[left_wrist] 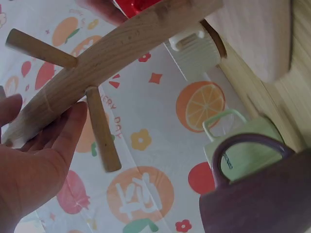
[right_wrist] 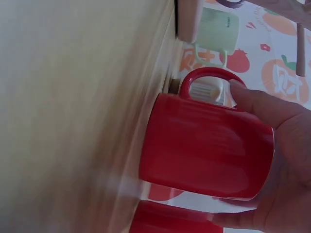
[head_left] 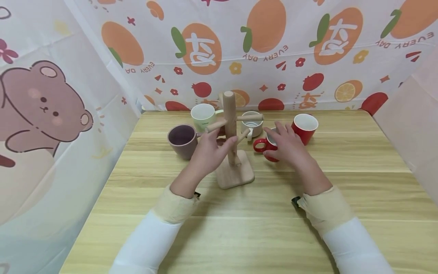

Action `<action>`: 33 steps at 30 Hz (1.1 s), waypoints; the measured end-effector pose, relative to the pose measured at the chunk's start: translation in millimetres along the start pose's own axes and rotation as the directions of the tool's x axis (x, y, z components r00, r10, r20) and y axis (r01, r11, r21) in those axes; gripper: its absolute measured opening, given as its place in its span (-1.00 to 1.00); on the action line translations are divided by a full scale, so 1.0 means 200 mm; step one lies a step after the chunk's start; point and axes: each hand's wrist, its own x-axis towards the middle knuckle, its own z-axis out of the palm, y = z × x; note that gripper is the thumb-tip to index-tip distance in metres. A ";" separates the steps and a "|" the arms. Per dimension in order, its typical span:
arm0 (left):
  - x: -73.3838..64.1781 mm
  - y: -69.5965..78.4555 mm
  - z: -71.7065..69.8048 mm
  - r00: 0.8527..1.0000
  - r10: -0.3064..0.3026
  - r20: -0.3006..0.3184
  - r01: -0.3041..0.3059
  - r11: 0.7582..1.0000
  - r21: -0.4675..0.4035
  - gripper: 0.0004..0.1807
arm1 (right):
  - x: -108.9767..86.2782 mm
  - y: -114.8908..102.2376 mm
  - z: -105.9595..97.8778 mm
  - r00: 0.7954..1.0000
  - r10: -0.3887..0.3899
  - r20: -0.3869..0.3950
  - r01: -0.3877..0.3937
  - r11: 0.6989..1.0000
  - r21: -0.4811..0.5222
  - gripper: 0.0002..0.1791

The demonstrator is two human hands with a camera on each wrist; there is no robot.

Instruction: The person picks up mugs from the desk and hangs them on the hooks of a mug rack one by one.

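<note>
My left hand grips the post of a wooden mug tree, thumb in front and fingers behind. In the left wrist view, pegs stick out of the post near the fingers. My right hand spreads over a red mug with its handle turned left. In the right wrist view the thumb lies by the handle and rim, with another finger on the far side. A second red mug stands just right of it. A purple mug is left of my left hand.
A pale green mug stands behind the purple one. A small white ribbed mug sits behind the tree, its handle facing forward. Patterned cloth hangs along the wooden table's back edge and left side.
</note>
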 end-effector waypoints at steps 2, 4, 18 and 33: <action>-0.03 0.00 -0.02 1.000 -0.012 0.027 0.011 0.999 0.046 -0.45 | 0.01 0.00 -0.01 1.000 0.014 0.001 -0.014 1.000 0.009 0.02; -0.06 0.00 -0.04 0.999 -0.007 0.036 0.003 0.994 0.106 -0.43 | 0.01 0.00 -0.02 1.000 0.023 -0.005 -0.022 1.000 0.019 0.01; -0.37 -0.09 -0.12 0.987 0.144 -0.068 -0.127 0.971 0.204 -0.33 | -0.21 0.07 -0.04 0.997 -0.069 -0.020 0.072 0.975 0.210 -0.16; -0.53 -0.06 0.03 0.977 -0.056 0.206 0.006 0.972 0.234 -0.30 | -0.43 -0.11 0.03 0.978 -0.164 0.133 0.034 0.745 0.666 -0.27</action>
